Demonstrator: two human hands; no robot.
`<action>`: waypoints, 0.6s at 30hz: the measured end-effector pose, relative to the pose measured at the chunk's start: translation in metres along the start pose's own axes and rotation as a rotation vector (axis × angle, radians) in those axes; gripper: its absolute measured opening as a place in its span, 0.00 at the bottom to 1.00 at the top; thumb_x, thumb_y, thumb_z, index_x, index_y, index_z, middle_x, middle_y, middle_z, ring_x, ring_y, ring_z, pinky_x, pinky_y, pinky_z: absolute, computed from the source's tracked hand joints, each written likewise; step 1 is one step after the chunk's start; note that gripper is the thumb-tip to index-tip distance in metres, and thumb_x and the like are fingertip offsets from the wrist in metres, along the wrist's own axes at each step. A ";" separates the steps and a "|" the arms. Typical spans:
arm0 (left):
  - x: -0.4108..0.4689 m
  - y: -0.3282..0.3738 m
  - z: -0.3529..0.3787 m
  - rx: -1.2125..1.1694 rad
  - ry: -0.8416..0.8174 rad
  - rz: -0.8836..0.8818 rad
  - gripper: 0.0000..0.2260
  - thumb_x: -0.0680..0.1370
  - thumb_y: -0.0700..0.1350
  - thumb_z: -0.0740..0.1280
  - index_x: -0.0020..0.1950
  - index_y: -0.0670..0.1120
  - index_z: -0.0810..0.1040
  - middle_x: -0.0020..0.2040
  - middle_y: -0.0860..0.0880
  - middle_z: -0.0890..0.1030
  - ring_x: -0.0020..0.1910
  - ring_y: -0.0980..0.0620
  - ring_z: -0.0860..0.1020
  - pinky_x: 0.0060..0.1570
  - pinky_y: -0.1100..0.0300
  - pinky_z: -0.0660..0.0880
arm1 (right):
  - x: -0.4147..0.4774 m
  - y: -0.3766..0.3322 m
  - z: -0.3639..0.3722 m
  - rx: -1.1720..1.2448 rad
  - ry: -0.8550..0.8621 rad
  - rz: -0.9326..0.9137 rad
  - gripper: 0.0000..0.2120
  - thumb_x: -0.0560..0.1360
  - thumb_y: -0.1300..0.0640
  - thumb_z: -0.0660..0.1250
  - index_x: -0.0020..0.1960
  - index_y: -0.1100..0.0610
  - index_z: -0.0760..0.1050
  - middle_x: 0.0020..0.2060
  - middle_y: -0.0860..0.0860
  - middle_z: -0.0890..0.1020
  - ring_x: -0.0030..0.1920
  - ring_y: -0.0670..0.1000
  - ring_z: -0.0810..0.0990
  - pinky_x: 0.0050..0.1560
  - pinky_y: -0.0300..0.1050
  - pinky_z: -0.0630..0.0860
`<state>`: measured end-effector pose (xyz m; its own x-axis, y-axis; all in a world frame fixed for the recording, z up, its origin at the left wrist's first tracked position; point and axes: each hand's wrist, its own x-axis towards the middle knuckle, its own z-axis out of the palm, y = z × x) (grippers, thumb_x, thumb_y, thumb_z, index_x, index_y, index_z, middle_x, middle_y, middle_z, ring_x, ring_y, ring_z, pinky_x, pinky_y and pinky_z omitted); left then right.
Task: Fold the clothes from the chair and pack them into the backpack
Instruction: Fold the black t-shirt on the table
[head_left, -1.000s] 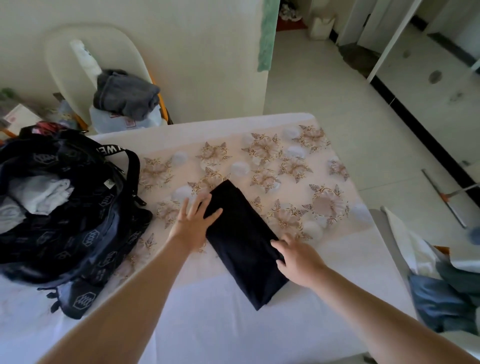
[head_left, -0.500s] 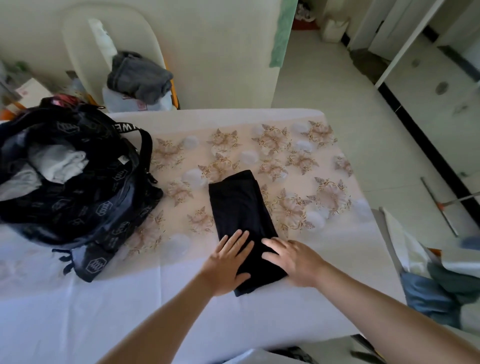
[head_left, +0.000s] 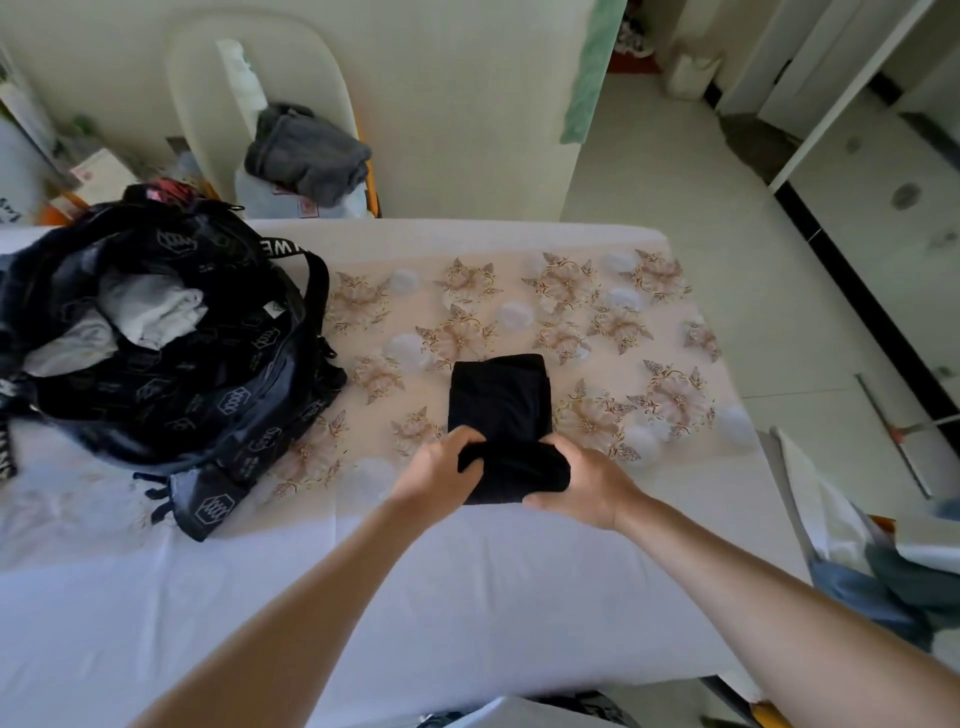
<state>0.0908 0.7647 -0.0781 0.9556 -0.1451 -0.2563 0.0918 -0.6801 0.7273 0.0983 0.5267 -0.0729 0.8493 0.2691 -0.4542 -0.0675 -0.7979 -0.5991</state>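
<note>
A black folded garment (head_left: 498, 400) lies on the table (head_left: 363, 597) in the middle of the view. Its near end is rolled up off the cloth. My left hand (head_left: 439, 467) grips that roll at its left side and my right hand (head_left: 584, 480) grips it at the right. The black backpack (head_left: 171, 374) sits open at the table's left, with white and grey clothes inside. Behind the table a pale chair (head_left: 208, 104) carries a grey garment (head_left: 306, 153) on top of a light one.
The table's far edge meets a wall, with clutter in the back left corner. On the right the table ends at an open tiled floor with a squeegee (head_left: 904, 431). Blue and white fabric (head_left: 883, 571) lies off the table's near right corner.
Both hands slid down to the garment's near end, took hold of it and turned it up and over toward the far end. The camera view shifted, so the backpack appears further right.
</note>
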 end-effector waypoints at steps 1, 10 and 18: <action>0.008 0.001 -0.003 0.004 0.004 -0.001 0.10 0.78 0.47 0.65 0.58 0.56 0.75 0.48 0.53 0.82 0.44 0.54 0.80 0.43 0.59 0.77 | 0.004 0.001 0.001 0.000 0.040 0.027 0.21 0.69 0.42 0.73 0.59 0.43 0.73 0.47 0.41 0.80 0.48 0.45 0.80 0.45 0.40 0.74; 0.018 -0.015 0.047 0.726 0.071 0.632 0.23 0.78 0.54 0.61 0.72 0.47 0.71 0.74 0.46 0.69 0.73 0.43 0.66 0.73 0.47 0.58 | 0.053 0.001 0.007 0.036 0.218 0.199 0.18 0.78 0.44 0.67 0.62 0.53 0.73 0.50 0.49 0.80 0.49 0.52 0.79 0.46 0.44 0.73; 0.037 -0.041 0.044 0.854 -0.106 0.380 0.39 0.78 0.68 0.56 0.81 0.50 0.47 0.81 0.45 0.44 0.80 0.45 0.42 0.76 0.40 0.40 | 0.057 0.022 0.029 -0.508 0.585 -0.485 0.16 0.74 0.61 0.70 0.62 0.56 0.77 0.60 0.54 0.76 0.59 0.57 0.77 0.59 0.53 0.75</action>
<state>0.1104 0.7555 -0.1451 0.8451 -0.5015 -0.1851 -0.4973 -0.8646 0.0721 0.1303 0.5402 -0.1304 0.8637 0.4309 0.2613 0.4868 -0.8475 -0.2117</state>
